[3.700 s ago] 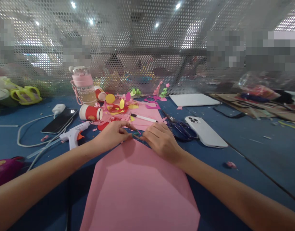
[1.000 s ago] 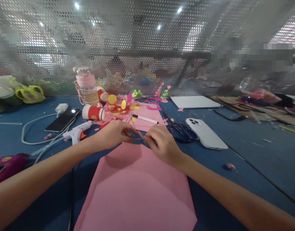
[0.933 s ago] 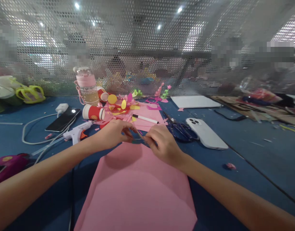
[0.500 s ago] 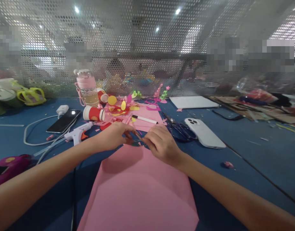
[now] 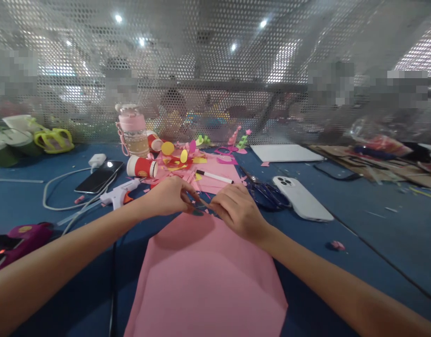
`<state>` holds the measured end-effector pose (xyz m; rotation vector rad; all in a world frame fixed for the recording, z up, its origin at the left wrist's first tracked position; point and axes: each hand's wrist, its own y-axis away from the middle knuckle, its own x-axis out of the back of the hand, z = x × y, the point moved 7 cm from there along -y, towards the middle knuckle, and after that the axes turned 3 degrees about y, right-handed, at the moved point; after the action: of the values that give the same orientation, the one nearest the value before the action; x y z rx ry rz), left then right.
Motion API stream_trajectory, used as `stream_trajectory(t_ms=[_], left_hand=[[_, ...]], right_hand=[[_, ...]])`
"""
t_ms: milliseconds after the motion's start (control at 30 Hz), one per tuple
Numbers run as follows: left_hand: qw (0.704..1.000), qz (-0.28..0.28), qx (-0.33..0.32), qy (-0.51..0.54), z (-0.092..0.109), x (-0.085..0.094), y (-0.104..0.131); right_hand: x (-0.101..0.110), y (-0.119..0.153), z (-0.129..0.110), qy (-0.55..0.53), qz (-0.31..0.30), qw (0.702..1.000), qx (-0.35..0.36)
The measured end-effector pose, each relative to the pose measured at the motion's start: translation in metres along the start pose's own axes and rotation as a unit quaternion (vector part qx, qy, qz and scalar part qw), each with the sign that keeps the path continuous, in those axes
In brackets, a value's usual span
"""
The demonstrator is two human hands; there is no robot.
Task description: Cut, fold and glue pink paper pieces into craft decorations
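Observation:
My left hand (image 5: 169,196) and my right hand (image 5: 238,208) meet fingertip to fingertip above the far edge of a large pink paper sheet (image 5: 208,276). Between them is a small, thin pinkish paper strip (image 5: 204,203), pinched at its ends and partly hidden by the fingers. Both hands are closed. Just beyond them lie a black-capped white marker (image 5: 215,177) and a smaller pink sheet (image 5: 222,169) bearing colourful paper scraps. Navy-handled scissors (image 5: 270,195) rest to the right of my right hand. A white glue gun (image 5: 117,194) lies left of my left hand.
A red paper cup (image 5: 142,167) lies on its side before a pink-lidded bottle (image 5: 133,131). A black phone (image 5: 99,177), a white cable (image 5: 47,187) and a purple case (image 5: 26,241) are leftward. Rightward lie a white phone (image 5: 303,199) and a white board (image 5: 287,153). Perforated mesh (image 5: 215,70) stands behind.
The view has shifted slightly, so the table's things appear a little further right and lower. Both hands stay together at the strip, with small finger movements.

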<state>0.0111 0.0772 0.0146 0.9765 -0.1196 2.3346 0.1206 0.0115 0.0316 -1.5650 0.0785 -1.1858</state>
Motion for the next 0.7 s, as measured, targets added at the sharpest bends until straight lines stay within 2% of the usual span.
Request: stream_trajectory(t_ms=[100,300,533,700], left_hand=[[1.000,0.013,0.001,-0.009,0.001,0.002,0.001],[1.000,-0.002,0.020,0.009,0.003,0.000,0.003],[1.000,0.007,0.015,0.001,0.002,0.000,0.003],[0.999,-0.027,0.024,0.025,-0.005,-0.006,0.001]], right_hand=[[-0.001,0.000,0.001,-0.005,-0.003,1.000,-0.010],[-0.004,0.002,0.007,-0.001,-0.012,0.999,-0.051],[-0.014,0.005,0.014,-0.079,-0.048,0.989,-0.117],[-0.008,0.004,0.010,-0.093,-0.018,0.991,-0.098]])
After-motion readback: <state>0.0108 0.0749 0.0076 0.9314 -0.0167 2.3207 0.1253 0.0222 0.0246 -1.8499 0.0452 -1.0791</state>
